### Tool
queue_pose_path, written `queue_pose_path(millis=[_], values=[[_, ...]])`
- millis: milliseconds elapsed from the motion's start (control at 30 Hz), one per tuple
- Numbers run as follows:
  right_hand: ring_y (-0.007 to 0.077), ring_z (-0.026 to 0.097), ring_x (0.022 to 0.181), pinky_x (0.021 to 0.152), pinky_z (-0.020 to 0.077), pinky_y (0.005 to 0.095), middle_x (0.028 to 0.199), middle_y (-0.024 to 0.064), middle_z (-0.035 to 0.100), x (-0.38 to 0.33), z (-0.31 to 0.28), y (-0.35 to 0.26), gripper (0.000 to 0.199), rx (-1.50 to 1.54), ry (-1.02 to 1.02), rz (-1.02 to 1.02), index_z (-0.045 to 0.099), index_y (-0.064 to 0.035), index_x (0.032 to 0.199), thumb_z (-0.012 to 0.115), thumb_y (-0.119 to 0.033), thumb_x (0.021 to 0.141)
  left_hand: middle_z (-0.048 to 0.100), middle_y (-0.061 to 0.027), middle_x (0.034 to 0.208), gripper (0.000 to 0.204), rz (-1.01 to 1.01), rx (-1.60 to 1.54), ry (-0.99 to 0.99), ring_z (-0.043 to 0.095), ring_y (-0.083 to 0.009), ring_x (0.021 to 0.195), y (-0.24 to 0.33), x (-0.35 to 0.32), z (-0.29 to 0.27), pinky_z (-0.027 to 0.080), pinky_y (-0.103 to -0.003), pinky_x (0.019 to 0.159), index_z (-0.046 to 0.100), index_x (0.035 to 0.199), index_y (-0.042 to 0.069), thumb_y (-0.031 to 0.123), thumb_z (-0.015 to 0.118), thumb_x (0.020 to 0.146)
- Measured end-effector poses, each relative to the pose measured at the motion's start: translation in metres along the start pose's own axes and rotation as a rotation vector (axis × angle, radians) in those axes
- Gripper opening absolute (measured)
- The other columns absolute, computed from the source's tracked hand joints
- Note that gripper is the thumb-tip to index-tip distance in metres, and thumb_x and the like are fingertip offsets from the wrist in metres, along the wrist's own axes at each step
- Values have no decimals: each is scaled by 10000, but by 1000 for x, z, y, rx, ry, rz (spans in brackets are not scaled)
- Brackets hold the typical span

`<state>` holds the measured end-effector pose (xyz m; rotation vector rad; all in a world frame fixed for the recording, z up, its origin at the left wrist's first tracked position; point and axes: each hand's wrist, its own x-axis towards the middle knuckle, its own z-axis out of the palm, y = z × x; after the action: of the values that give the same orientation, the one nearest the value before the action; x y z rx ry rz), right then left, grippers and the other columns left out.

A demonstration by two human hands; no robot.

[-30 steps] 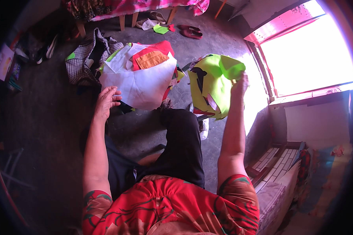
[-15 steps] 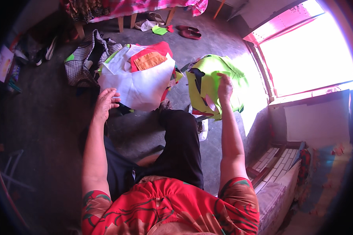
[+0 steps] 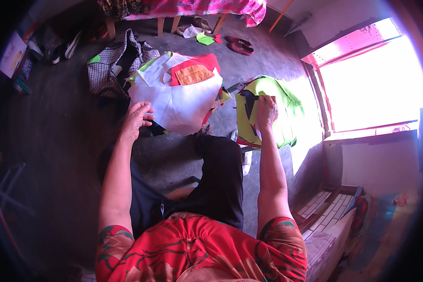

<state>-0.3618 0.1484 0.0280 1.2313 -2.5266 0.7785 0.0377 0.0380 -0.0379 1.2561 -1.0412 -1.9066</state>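
I sit on the floor with my legs out in front. My right hand (image 3: 266, 111) presses down on a lime-green piece of cloth (image 3: 279, 109) lying on a pile of fabric scraps at the right, fingers gripping its top edge. My left hand (image 3: 137, 118) rests with fingers spread on the left edge of a large white piece of fabric (image 3: 181, 105). That white piece lies on a stack with an orange piece (image 3: 193, 75) and a red piece (image 3: 206, 61) on top.
A checked black-and-white bag (image 3: 109, 66) lies behind the stack. Red slippers (image 3: 239, 45) and other footwear sit near a bed with a pink cover (image 3: 202, 7). A bright window (image 3: 371, 80) is at the right. Shoes (image 3: 68, 44) lie at the left.
My right hand has lowered the lime-green cloth from held up in the air down onto the pile on the floor. My left hand has stayed at the white fabric.
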Motion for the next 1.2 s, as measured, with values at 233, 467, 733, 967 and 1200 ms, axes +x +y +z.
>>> queue_pose_path(millis=[233,467,733,967,1200], values=[[166,578,757,698,452,305,860,34,610,19,3,42,145,773,128,356,660,-61,855,610,-196,833,612,-30,867,206,7,-12,-11,601,-108,711,-1,1,0,485,-236,569,566,985,98,277,577,884],[223,602,845,769,510,367,964,91,597,32,-37,44,258,1587,1,588,542,-42,1093,468,-233,936,616,-34,886,224,17,0,-24,603,-111,728,-4,4,0,488,-237,572,562,1002,94,282,578,881],[249,624,919,830,511,370,1039,139,630,-62,-29,-110,306,2151,-718,613,556,10,1098,418,-211,938,594,-59,983,561,-28,111,-214,583,-140,861,-2,0,11,473,-270,675,538,1143,52,504,599,817],[241,631,856,790,520,369,949,129,642,-115,52,-145,272,2105,-964,926,576,20,1029,453,-189,905,554,-52,1197,565,-29,-323,-281,535,-141,1066,16,-24,32,448,-331,882,496,1254,71,480,555,869],[253,616,902,827,496,395,995,113,632,-119,80,-152,288,2001,-988,1041,548,-5,1087,503,-217,897,619,-59,1060,347,98,-283,-50,604,-165,966,2,6,10,483,-318,844,546,1152,37,216,622,864]])
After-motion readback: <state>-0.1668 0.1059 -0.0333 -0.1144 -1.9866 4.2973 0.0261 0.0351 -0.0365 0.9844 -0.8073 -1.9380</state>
